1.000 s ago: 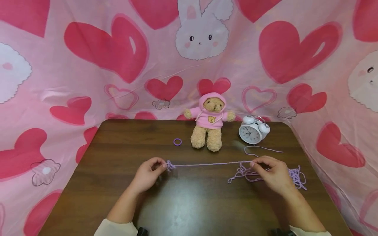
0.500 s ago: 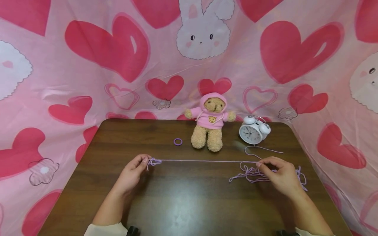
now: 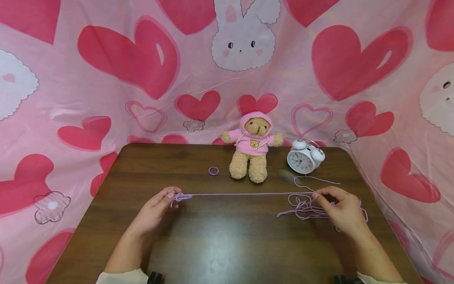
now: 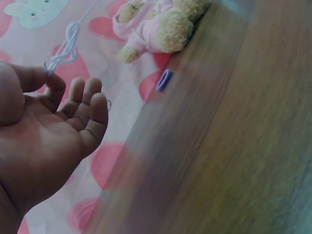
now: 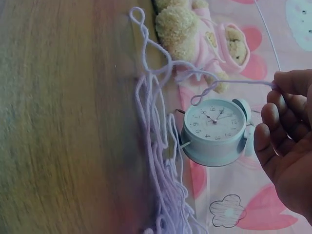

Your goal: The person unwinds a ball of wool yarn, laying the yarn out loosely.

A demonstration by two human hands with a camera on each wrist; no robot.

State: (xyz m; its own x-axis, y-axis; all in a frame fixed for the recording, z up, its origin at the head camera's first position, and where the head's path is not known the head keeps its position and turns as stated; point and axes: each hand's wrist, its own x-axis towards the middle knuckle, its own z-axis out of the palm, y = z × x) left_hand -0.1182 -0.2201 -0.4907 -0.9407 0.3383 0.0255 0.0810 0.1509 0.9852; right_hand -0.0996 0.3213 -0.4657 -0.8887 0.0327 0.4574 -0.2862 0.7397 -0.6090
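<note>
A lilac strand of yarn [image 3: 244, 194] stretches taut and nearly level between the two hands above the table. At its left end, my left hand [image 3: 156, 209] pinches a small looped knot of yarn [image 3: 182, 197] between thumb and index finger; the left wrist view shows the loops [image 4: 68, 48] standing out beyond the fingertips. My right hand [image 3: 342, 211] pinches the strand's other end between thumb and forefinger. Beneath and beside it a loose tangle of the same yarn [image 3: 305, 209] lies on the table, partly hidden by the hand; the right wrist view shows its long strands [image 5: 153, 112].
Behind the strand, a teddy bear [image 3: 253, 146] in a pink hoodie sits against the heart-printed cloth [image 3: 120, 79]. A white alarm clock [image 3: 303, 157] stands to its right. The purple ring [image 3: 213, 170] lies left of the bear on the brown table [image 3: 220, 236].
My left hand has moved left with the looped knot, mostly in the first half second. The right hand has shifted slightly right, so the strand between them is longer and straighter.
</note>
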